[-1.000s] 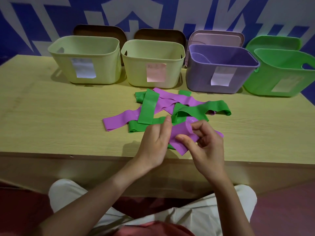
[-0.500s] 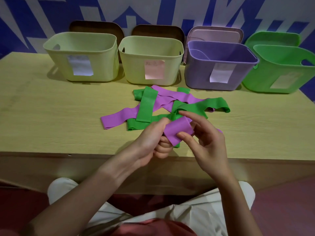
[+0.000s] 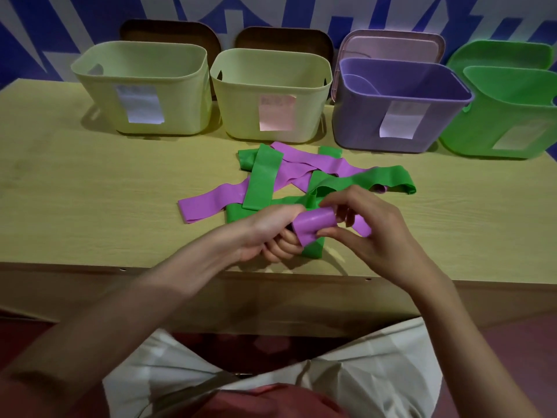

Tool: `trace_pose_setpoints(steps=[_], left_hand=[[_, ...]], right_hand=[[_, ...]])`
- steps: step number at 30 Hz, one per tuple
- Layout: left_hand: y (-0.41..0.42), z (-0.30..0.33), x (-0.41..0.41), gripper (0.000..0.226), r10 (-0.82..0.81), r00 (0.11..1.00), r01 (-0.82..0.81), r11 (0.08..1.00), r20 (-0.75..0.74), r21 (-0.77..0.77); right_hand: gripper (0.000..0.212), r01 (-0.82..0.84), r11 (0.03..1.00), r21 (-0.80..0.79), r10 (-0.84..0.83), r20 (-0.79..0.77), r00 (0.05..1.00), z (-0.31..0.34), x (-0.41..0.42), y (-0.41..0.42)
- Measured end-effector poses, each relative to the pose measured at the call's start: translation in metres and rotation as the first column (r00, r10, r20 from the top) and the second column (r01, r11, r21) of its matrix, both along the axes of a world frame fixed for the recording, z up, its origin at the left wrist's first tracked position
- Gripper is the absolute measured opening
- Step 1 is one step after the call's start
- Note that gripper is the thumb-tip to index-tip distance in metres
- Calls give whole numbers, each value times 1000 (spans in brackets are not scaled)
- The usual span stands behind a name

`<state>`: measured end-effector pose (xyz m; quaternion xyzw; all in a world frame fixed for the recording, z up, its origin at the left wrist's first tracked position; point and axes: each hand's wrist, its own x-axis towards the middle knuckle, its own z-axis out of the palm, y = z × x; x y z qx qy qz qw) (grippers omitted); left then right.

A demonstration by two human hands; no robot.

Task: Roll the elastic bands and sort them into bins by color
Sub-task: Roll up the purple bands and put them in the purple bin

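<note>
Purple band (image 3: 313, 226), half rolled, sat between both hands just above the near edge of the surface (image 3: 90, 191). Left hand (image 3: 268, 233) had its fingers (image 3: 281, 247) curled under the roll, thumb stretched along the top, gripping it. Right hand (image 3: 370, 233) pinched the roll's free end, thumb below, forefinger arched over the top; a loose purple tail poked out past its fingers. Both forearms reached in from the near side, wrists hovering over the front edge.

Just beyond the hands lay the pile of loose bands (image 3: 301, 179), green and purple strips crossing each other; an exact count per color could not be made, since they overlapped. One green strip ran out under the left hand toward the front edge.

To the left of the pile the surface was bare wood, wide room; to the right, a narrower bare stretch.

Farther back, four bins stood in a row near the rear edge: two pale yellow bins (image 3: 144, 86) (image 3: 271, 92), one purple bin (image 3: 401, 101), one green bin (image 3: 506, 110), each carrying a paper label. Behind them four lids leaned against the wall, two brown, one pink, one green.
</note>
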<state>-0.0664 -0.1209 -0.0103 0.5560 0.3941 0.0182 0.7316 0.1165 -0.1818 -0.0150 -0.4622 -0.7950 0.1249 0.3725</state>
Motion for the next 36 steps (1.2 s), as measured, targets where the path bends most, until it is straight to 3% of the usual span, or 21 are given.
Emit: trace_pose_setpoints(steps=[5,8,12,16,23,28,36], left_hand=[[21,4,2,67,-69,986,92,985,-150,148],[34,1,-3,62,-15,995,35,980,-100,197],[53,-4,-5,45,92,991,-94,995,98,13],[77,-7,-2,41,75,974,-27,974,212,-223],[128,-6,8,28,104,969,-15,928,223,-372],[155,12,16,51,90,978,27,842,190,-538],[181,69,32,40,-41,987,120,826,153,-551]], right_hand=[[33,28,999,-20,-29,-43,999,-7,7,8],[37,67,996,-56,-72,-93,993,-14,14,16],[44,72,992,-99,-85,-132,988,-19,19,32],[36,6,992,-126,-25,-148,989,-23,19,57],[27,-138,962,-236,78,-244,967,-12,32,107],[27,-193,948,-253,123,-269,955,9,42,127],[28,-187,921,-343,115,-220,969,74,59,143]])
